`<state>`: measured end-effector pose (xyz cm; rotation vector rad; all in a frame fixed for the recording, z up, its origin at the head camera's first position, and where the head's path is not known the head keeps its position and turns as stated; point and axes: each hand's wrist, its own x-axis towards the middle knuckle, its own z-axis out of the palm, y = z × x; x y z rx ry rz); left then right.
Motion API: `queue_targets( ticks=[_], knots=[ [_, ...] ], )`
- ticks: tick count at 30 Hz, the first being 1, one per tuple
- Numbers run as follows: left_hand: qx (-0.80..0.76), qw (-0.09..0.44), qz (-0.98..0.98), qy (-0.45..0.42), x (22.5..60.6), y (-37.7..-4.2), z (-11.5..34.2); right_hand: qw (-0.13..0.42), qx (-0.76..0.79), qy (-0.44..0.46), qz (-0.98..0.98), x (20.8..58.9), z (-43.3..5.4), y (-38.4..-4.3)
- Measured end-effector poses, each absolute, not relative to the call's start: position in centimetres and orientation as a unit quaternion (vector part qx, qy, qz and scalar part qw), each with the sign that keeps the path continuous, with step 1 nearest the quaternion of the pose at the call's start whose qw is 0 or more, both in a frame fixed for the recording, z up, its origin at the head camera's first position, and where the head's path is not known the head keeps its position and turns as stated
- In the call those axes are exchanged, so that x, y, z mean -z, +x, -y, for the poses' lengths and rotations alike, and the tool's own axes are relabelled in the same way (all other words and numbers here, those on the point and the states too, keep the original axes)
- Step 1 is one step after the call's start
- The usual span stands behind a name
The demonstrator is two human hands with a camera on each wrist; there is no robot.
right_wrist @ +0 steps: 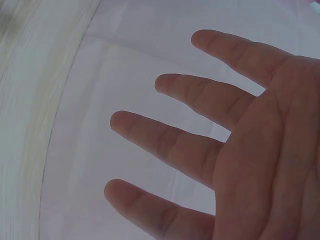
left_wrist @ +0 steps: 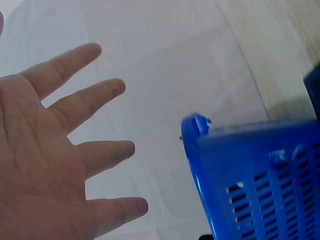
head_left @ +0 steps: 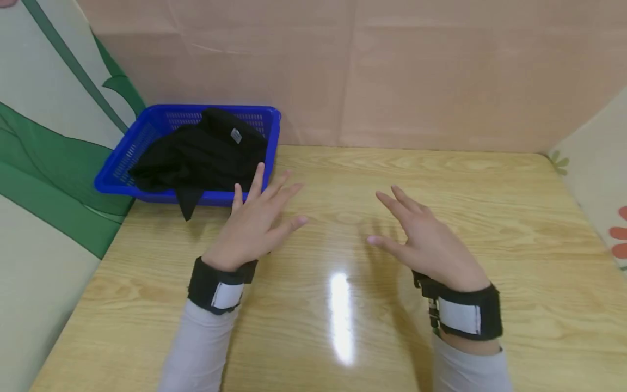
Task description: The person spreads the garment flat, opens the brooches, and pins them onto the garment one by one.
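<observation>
A blue plastic basket [head_left: 115, 171] with slotted walls stands at the back left of the table, its wall also large in the left wrist view. Inside it lies a crumpled black cloth [head_left: 215, 152] bearing a small pale label, and one corner hangs over the front rim. My left hand [head_left: 252, 223] is spread with straight fingers and overlaps the basket's near right corner in the head view; it holds nothing. Well to the right, my right hand [head_left: 431, 239] hovers over the table, fingers straight and apart, with an empty palm in the right wrist view.
The wood-grain table [head_left: 539, 245] reaches back to a pinkish-beige covered wall [head_left: 441, 76]. Green-patterned white panelling [head_left: 54, 158] borders the left side, close to the basket. A pale panel with red petals [head_left: 619, 234] borders the right. Light glares off the tabletop between the arms.
</observation>
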<state>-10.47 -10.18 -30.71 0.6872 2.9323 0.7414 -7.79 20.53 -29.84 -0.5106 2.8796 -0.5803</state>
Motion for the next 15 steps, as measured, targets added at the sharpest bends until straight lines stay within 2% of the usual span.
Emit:
queue_targets(
  ticks=[8,15],
  knots=[
    [-0.219,-0.002,-0.955,0.202,30.4,-10.8,12.1,0.062,0.175,-0.200,-0.962,29.6,-19.2,-8.7],
    [-0.215,0.006,-0.962,0.167,29.2,-11.0,14.1,0.044,0.159,-0.222,-0.961,28.9,-18.2,-9.8]
  ],
)
